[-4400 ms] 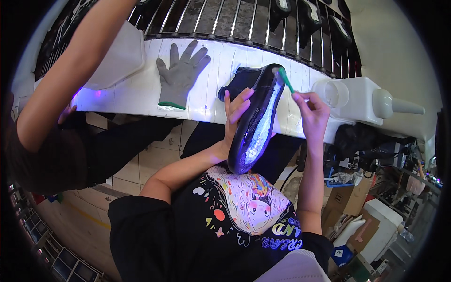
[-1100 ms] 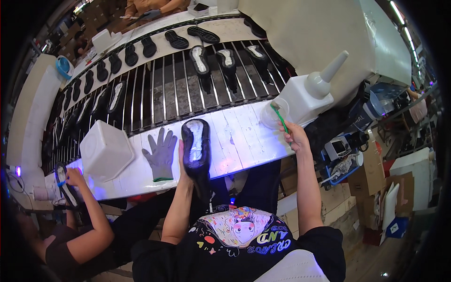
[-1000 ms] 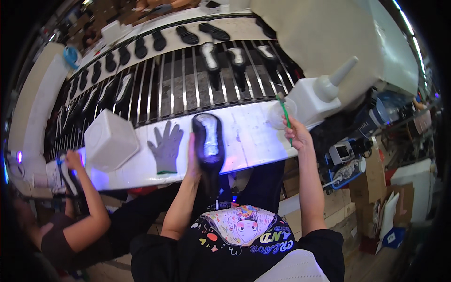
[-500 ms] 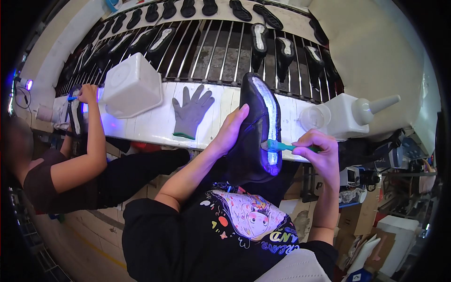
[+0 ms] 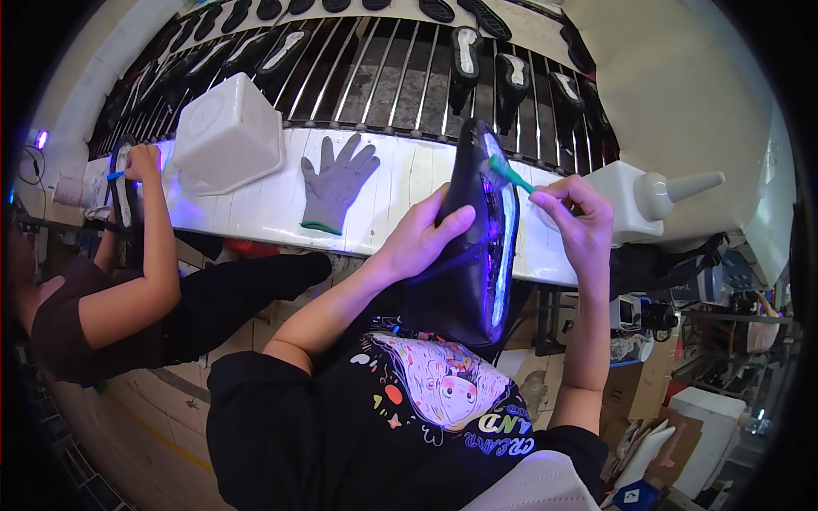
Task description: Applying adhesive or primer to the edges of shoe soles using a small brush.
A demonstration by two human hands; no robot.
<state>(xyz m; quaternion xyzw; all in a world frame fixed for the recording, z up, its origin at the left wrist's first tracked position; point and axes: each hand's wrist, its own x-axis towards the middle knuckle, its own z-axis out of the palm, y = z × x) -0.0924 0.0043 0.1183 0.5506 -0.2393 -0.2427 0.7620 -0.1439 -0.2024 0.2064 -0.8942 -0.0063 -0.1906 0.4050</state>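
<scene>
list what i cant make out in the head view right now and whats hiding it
Head view, hidden: some fingertips of the left hand, behind the black shoe.
Head view, hidden: the handle end of the green brush, covered by the right hand.
Head view, hidden: the inside of the white container, behind its opaque walls.
Head view, cut off: some far black soles, by the upper edge.

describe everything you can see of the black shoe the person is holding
The black, leather-like shoe has a smooth, slightly shiny upper and a long pale strip, tinted blue-violet, along its underside. It is tilted, underside turned right, at the long white table's near edge. The left hand grips it; a small green brush in the right hand appears to touch it near its far end.
</scene>
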